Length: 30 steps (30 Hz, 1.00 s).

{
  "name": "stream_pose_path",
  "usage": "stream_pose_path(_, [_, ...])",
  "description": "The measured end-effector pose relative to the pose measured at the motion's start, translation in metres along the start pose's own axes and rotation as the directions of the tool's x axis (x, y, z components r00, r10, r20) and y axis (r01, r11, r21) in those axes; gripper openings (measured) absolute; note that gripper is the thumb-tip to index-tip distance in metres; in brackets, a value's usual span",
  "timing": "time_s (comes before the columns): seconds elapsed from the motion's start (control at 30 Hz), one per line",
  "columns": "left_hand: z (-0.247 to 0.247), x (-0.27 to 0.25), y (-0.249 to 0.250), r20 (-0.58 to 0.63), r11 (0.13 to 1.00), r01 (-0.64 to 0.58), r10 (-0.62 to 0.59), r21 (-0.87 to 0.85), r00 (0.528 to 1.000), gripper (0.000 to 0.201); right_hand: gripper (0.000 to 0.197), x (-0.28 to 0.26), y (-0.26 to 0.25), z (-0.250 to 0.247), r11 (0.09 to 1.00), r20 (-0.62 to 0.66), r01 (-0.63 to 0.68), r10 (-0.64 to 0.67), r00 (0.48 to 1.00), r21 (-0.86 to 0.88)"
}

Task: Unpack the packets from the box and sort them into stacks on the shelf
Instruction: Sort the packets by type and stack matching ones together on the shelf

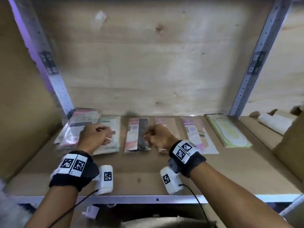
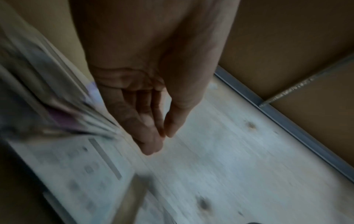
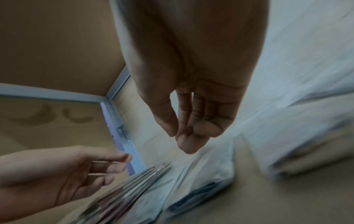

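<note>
Several flat plastic packets lie in a row on the brown shelf board (image 1: 148, 175). At the far left is a loose, uneven pile (image 1: 74, 129), then a pale green packet (image 1: 111, 127), a pink and black one (image 1: 138, 135), a pink one (image 1: 166, 122), a purple and white one (image 1: 199, 134) and a light green one (image 1: 228, 130). My left hand (image 1: 98, 134) hovers over the pale green packet, fingers loosely curled, holding nothing. My right hand (image 1: 153, 135) hangs between the pink and black packet and the pink one, also empty. Both wrist views show relaxed, empty fingers (image 2: 153, 142) (image 3: 187, 141).
A cardboard wall (image 1: 24, 112) closes the left side. At the right stand a cardboard box edge (image 1: 289, 145) and a white roll (image 1: 274, 122). Perforated metal uprights (image 1: 54, 76) (image 1: 256, 71) flank a plywood back panel (image 1: 148, 63). A metal rail (image 1: 148, 199) edges the shelf front.
</note>
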<state>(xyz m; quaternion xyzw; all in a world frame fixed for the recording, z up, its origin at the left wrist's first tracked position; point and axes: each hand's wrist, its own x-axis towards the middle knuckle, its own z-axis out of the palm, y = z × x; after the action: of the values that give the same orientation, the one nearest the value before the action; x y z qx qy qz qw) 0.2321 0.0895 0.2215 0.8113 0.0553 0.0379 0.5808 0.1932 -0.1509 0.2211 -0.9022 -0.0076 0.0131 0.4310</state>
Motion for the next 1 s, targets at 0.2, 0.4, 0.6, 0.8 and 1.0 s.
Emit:
stream_pose_path(0.2, [-0.05, 0.004, -0.003, -0.03, 0.998, -0.054, 0.054, -0.012, 0.998, 0.005, 0.02, 0.052, -0.055, 0.061, 0.999, 0.107, -0.037, 0.039, 0.994, -0.024])
stream_pose_path(0.4, [-0.053, 0.005, -0.004, -0.015, 0.989, -0.133, 0.134, 0.064, 0.991, 0.009, 0.052, 0.09, -0.073, 0.102, 0.93, 0.141, -0.091, 0.15, 0.979, -0.356])
stream_pose_path(0.6, [-0.053, 0.004, -0.005, -0.03, 0.984, -0.14, 0.144, 0.107, 0.989, 0.005, 0.078, 0.111, -0.065, 0.126, 0.901, 0.082, -0.17, 0.219, 0.972, -0.399])
stream_pose_path(0.8, [-0.057, 0.006, -0.004, -0.052, 0.986, -0.142, 0.147, 0.092, 0.988, 0.01, 0.08, 0.113, -0.058, 0.126, 0.919, 0.091, -0.204, 0.247, 0.965, -0.339])
stream_pose_path(1.0, [-0.053, 0.008, -0.001, -0.059, 0.99, -0.131, 0.134, 0.046, 0.989, 0.015, 0.045, 0.103, -0.06, 0.108, 0.963, 0.21, -0.222, 0.252, 0.945, -0.154])
